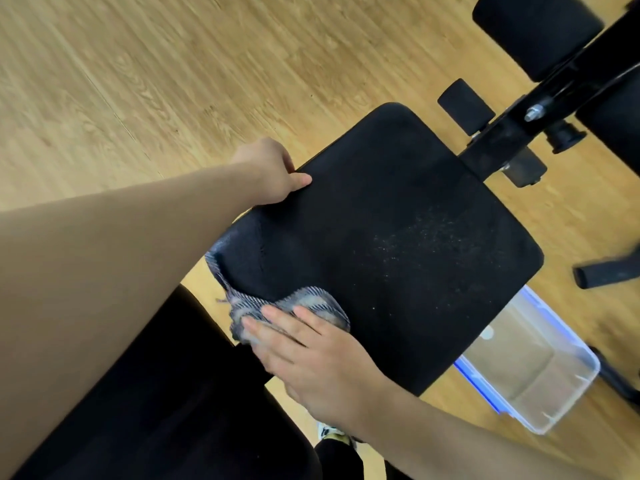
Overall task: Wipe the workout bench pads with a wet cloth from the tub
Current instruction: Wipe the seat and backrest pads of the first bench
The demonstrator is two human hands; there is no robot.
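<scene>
A black bench pad (398,237) fills the middle of the view, with pale specks of dust on its right half. My left hand (270,173) grips the pad's far left edge, thumb on top and fingers curled under. My right hand (308,355) lies flat with straight fingers on a grey striped cloth (311,303), pressing it against the pad's near edge. Part of the cloth hangs over the pad's left corner. A clear plastic tub with blue trim (540,375) stands on the floor at the right, partly under the pad.
The bench's black metal frame (554,109) runs up to the top right, with black foam rollers (536,32) beside it. A black frame foot (606,271) lies on the wooden floor at the right. My dark-clad legs are below the pad.
</scene>
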